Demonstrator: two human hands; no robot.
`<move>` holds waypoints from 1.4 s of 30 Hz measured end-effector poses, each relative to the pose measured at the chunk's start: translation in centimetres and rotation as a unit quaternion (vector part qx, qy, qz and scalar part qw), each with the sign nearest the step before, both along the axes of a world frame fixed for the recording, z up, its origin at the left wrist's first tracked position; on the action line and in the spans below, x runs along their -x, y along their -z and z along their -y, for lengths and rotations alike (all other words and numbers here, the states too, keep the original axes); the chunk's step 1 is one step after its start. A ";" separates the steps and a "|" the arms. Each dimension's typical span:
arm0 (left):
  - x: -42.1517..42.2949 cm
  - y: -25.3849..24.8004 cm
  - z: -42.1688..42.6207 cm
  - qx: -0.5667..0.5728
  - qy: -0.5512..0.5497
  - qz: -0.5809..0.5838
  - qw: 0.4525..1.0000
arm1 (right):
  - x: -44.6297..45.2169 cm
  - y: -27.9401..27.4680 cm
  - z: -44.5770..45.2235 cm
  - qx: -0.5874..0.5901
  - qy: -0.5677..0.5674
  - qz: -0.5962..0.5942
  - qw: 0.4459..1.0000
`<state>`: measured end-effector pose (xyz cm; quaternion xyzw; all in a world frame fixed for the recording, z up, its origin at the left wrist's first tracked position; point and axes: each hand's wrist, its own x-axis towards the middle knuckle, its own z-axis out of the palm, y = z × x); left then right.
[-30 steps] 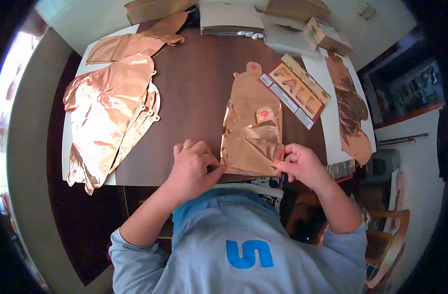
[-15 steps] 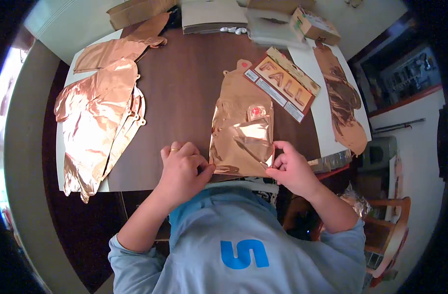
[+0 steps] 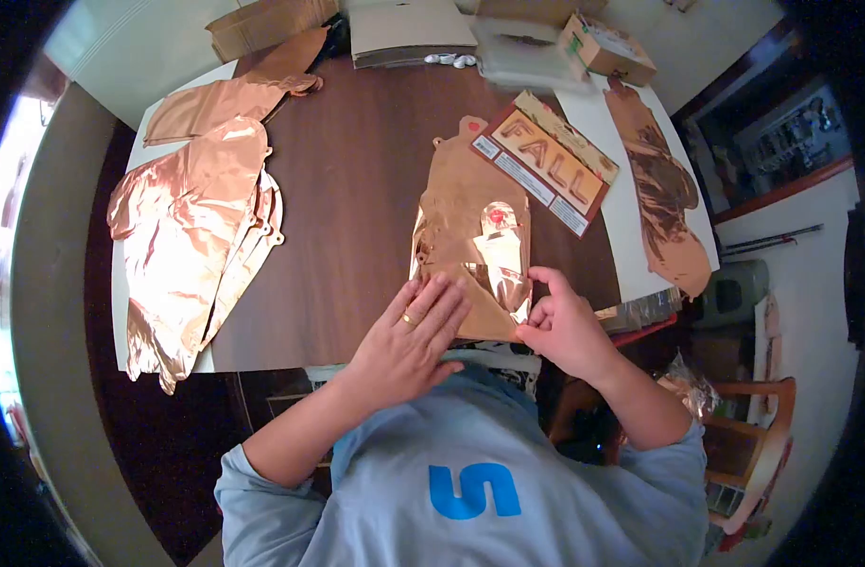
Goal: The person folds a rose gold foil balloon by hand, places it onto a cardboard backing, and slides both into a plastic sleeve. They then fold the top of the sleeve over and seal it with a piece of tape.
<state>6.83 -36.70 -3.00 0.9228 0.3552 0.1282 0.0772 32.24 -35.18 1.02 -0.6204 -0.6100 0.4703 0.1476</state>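
A flat copper-coloured foil balloon [image 3: 463,203] lies folded at the table's near edge, with a red spot on its tab and another on the folded part. My left hand [image 3: 409,335] rests flat on its lower left, fingers stretched out and a ring on one finger. At the lower right corner, my right hand [image 3: 563,321] pinches the balloon's edge between thumb and fingers. Touching the balloon's upper right is a printed card labelled FALL [image 3: 551,161].
More flat foil balloons [image 3: 191,217] are stacked on the table's left, and another [image 3: 655,189] lies along its right side. Cardboard sheets [image 3: 412,28], a small box [image 3: 607,47], clear plastic bags [image 3: 522,57] and white wrapped bits [image 3: 451,60] sit at the back. A wooden chair [image 3: 754,444] stands at right.
My left hand has moved right from the balloon's left corner and flattened onto its surface. The folded foil under it has shifted and smoothed. My right hand stays at the right corner.
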 end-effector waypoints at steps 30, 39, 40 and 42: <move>2.1 -0.9 -3.5 0.148 0.072 0.053 0.985 | 8.2 4.8 5.9 -0.428 -0.190 0.289 0.835; 2.0 0.6 -10.8 -0.001 0.066 -0.037 0.997 | 8.1 4.5 6.1 -0.463 -0.193 0.314 0.806; 1.9 0.8 -11.3 -0.010 0.064 -0.040 0.997 | 8.1 4.6 6.1 -0.465 -0.190 0.314 0.805; 1.7 0.7 -11.4 -0.019 0.029 -0.047 0.998 | 8.3 4.6 6.2 -0.465 -0.182 0.317 0.806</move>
